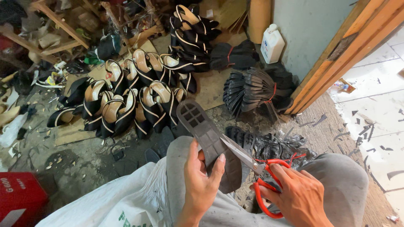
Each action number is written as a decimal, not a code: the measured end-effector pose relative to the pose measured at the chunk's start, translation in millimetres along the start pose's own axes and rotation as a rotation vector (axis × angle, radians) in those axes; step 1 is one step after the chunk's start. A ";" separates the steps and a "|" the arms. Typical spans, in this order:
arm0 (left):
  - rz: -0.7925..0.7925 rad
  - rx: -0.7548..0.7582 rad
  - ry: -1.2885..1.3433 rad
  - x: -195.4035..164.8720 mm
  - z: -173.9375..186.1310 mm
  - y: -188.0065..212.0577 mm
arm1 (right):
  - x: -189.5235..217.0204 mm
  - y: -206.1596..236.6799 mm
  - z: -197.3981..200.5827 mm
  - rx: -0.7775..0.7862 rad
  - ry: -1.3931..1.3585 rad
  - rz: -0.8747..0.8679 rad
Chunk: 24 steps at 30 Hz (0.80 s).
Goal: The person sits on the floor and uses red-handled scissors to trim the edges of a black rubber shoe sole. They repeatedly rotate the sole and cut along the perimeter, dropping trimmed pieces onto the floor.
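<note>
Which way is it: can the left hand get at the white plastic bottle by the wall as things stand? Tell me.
Probably not: the left hand is full, gripping the black sole, and the white bottle stands far off beyond the bundled soles.

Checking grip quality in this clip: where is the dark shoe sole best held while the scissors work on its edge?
Probably at its lower half, from the left, as the left hand does: fingers wrapped across the flat sole, away from the right edge where the scissors in the right hand meet it.
</note>
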<state>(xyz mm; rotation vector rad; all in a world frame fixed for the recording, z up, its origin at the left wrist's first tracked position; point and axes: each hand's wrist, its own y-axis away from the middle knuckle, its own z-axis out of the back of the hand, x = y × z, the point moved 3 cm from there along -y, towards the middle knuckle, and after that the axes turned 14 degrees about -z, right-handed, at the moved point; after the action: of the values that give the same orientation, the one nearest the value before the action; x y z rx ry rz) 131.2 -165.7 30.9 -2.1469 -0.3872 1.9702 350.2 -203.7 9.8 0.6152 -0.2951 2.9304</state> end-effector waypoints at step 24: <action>0.054 -0.125 0.232 12.0 2.2 -9.6 | -30.8 7.9 -34.5 0.137 -0.217 -0.224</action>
<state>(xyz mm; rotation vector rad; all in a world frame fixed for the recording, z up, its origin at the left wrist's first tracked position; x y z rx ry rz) 129.4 -152.8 22.5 -2.4549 -0.4272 1.7373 363.6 -206.7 -35.2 0.9239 -0.0417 2.6875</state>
